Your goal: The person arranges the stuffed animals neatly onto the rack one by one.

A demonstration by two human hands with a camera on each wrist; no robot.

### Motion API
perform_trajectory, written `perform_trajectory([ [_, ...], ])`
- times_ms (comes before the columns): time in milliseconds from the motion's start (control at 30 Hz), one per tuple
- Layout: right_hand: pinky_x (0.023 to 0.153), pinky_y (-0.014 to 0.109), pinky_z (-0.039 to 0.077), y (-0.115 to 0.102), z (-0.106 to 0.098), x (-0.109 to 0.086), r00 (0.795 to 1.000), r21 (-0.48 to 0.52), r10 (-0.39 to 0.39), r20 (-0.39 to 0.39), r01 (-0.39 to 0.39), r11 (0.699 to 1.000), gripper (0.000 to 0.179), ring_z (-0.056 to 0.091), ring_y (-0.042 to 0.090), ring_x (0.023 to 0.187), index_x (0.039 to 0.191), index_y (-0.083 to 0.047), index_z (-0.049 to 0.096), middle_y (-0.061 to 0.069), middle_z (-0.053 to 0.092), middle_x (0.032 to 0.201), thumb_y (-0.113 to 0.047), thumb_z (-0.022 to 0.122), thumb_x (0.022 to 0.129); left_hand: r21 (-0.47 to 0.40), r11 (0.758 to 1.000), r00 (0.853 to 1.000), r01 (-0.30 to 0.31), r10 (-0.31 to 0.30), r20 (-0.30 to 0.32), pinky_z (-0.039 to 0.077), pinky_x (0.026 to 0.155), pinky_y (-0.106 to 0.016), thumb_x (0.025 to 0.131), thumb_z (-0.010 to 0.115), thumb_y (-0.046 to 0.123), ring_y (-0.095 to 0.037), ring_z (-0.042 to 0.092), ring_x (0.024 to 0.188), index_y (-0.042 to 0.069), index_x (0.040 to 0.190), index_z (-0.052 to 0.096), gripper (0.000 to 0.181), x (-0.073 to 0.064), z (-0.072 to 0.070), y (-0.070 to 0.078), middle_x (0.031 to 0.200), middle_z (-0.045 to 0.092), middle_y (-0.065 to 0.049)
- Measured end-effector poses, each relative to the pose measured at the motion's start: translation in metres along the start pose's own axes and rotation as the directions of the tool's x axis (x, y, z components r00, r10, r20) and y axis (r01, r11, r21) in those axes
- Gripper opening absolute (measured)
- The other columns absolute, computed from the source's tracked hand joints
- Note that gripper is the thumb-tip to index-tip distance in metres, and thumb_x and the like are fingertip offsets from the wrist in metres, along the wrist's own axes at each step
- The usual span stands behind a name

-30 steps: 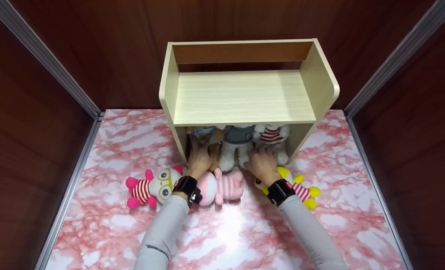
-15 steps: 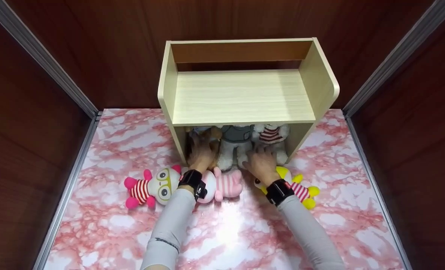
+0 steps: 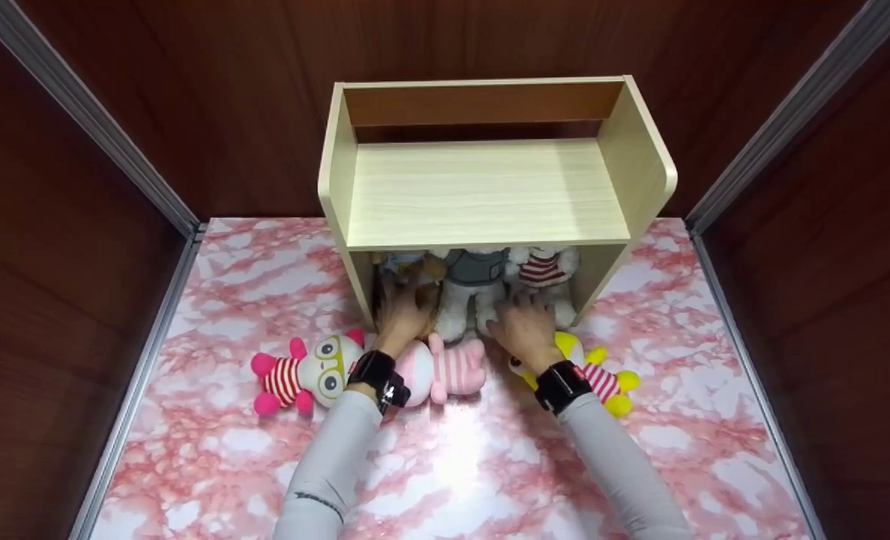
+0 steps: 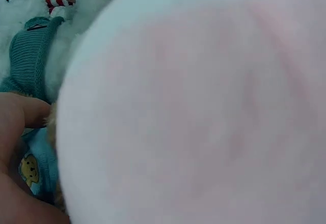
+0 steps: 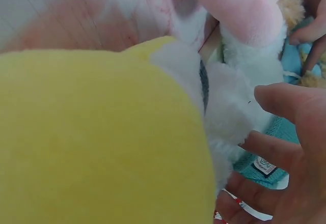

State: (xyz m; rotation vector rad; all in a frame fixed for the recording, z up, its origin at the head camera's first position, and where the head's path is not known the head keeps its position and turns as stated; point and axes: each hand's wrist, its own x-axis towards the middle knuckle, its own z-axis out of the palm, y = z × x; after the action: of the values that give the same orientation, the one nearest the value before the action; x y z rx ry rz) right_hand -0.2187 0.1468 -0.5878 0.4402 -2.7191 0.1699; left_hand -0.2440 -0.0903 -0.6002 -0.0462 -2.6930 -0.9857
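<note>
My left hand (image 3: 403,311) reaches into the lower opening of a pale wooden shelf (image 3: 489,191). Its spread fingers rest on a brown teddy bear (image 3: 435,268) in a blue top, which the left wrist view shows between thumb and finger. A white plush toy (image 3: 476,268) in a grey-green knitted vest sits in the middle. Right of it sits a white plush toy (image 3: 542,268) in a red-striped top. My right hand (image 3: 524,326), fingers loosely spread, touches the white fur near these two toys' legs. The shelf board hides all three heads.
In front of the shelf lie a pink-eared plush toy (image 3: 331,371) with yellow glasses, a pink striped plush toy (image 3: 456,367) and a yellow plush toy (image 3: 602,379). Dark wood panels (image 3: 459,37) surround the marbled pink floor (image 3: 459,465).
My left hand and forearm shift slightly right, then back left, with the fingers staying on the teddy bear. My right hand stays almost still.
</note>
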Motion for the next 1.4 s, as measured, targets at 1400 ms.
perform_trajectory([
  [1400, 0.094, 0.064, 0.047, 0.030, -0.040, -0.033, 0.995, 0.272, 0.087, -0.047, -0.071, 0.960, 0.044, 0.059, 0.049, 0.116, 0.126, 0.000, 0.068, 0.027, 0.063, 0.130, -0.029, 0.075, 0.093, -0.130, 0.961, 0.970, -0.244, 0.240, -0.041, 0.043, 0.108, -0.059, 0.090, 0.075, 0.012, -0.052, 0.050, 0.128, -0.005, 0.140, 0.056, 0.056, -0.048, -0.058, 0.001, 0.138, 0.050, -0.035],
])
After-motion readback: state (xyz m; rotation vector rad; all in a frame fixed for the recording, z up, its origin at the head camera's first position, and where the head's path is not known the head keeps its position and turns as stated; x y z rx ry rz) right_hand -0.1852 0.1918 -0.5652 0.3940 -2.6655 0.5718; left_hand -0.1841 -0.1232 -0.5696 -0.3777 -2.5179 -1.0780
